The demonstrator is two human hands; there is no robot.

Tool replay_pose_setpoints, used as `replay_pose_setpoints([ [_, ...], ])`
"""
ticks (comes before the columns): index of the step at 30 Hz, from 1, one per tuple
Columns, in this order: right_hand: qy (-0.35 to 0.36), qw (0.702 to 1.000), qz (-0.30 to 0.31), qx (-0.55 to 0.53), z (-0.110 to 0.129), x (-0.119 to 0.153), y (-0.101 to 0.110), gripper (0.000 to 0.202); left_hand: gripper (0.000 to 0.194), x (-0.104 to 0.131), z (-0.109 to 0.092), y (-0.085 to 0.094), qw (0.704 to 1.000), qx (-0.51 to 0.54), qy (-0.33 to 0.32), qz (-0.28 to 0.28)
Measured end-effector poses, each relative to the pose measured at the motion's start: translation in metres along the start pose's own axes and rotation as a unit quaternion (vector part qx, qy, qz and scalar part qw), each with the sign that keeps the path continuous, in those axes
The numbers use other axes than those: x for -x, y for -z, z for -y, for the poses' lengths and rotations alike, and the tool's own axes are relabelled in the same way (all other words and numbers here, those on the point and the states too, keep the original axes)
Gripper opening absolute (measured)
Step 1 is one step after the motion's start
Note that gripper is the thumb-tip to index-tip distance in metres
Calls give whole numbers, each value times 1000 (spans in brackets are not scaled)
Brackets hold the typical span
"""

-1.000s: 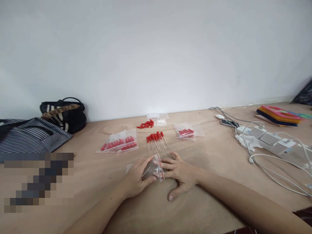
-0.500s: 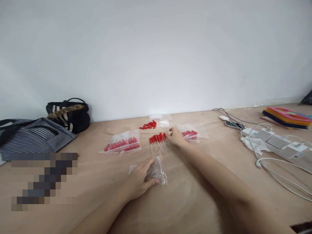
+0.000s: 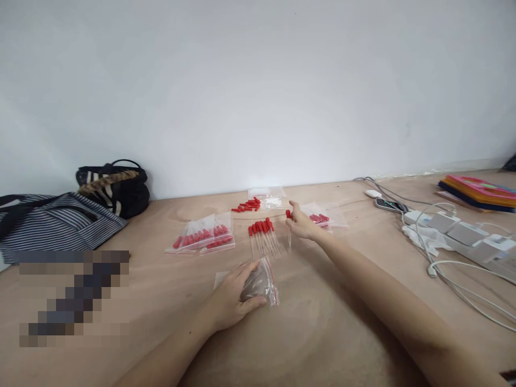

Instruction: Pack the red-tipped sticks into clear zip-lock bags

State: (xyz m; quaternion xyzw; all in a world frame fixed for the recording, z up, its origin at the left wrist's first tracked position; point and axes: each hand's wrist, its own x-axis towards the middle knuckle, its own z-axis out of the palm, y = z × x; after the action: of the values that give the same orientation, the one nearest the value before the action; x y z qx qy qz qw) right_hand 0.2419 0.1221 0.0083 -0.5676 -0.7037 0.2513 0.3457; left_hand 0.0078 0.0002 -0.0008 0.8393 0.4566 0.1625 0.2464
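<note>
My left hand (image 3: 237, 295) grips a clear zip-lock bag (image 3: 260, 287) low over the table, its red-striped mouth facing right. Between the fingers of my right hand (image 3: 301, 223) is a dropper (image 3: 288, 230) with a red rubber bulb, its glass tube pointing down. Just left of it, several red-bulbed droppers (image 3: 263, 231) lie side by side, tubes toward me. Filled bags of droppers (image 3: 195, 236) rest on the left, and another filled bag (image 3: 320, 217) lies partly behind my right hand. Loose red bulbs (image 3: 246, 205) sit beside glass tubes (image 3: 273, 202) on a bag farther back.
A wall (image 3: 258, 97) closes off the table's (image 3: 322, 322) far side. On the left are a striped bag (image 3: 60, 223) and a black bag (image 3: 129, 193). White chargers (image 3: 463, 231) and looping cables (image 3: 443, 279) occupy the right, with coloured sheets (image 3: 479, 193) behind.
My right hand has picked up one dropper from the row's right end and moved slightly right with it. My left hand still holds the bag in nearly the same place.
</note>
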Motion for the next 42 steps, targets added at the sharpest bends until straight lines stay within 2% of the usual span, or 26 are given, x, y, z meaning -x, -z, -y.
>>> replay_pose_setpoints([
  [2,-13,994,18,-110,-6,21,7,52,62,0,-1,0,1000,-1,1,-1],
  [4,-25,978,15,-204,-11,43,7,42,61,-1,-1,0,1000,-6,7,-2],
  [8,-46,941,-55,-332,-15,77,-10,31,61,-2,0,-2,1000,-15,16,-1],
  [11,-54,925,-85,-367,-9,87,-23,32,61,-3,-1,-2,1000,-20,19,5],
  [15,-45,918,-91,-383,-3,92,-33,32,62,-3,-2,-1,999,-21,22,16],
  [18,-40,920,-72,-384,-2,95,-39,33,62,-3,-3,-1,999,-17,24,14],
  [23,19,951,40,-306,-2,101,-40,30,61,-3,-1,-1,1000,-16,9,7],
  [26,56,958,95,-266,0,103,-33,33,61,-3,1,-1,1000,-16,0,2],
  [31,135,967,125,-177,5,104,-25,29,61,-2,0,-2,1000,-17,-9,-3],
  [37,90,943,173,-270,9,106,-33,25,61,-2,-6,-4,999,-17,-27,1],
  [42,166,955,166,-182,16,105,-35,12,63,-4,-8,-9,998,-22,-60,-1],
])
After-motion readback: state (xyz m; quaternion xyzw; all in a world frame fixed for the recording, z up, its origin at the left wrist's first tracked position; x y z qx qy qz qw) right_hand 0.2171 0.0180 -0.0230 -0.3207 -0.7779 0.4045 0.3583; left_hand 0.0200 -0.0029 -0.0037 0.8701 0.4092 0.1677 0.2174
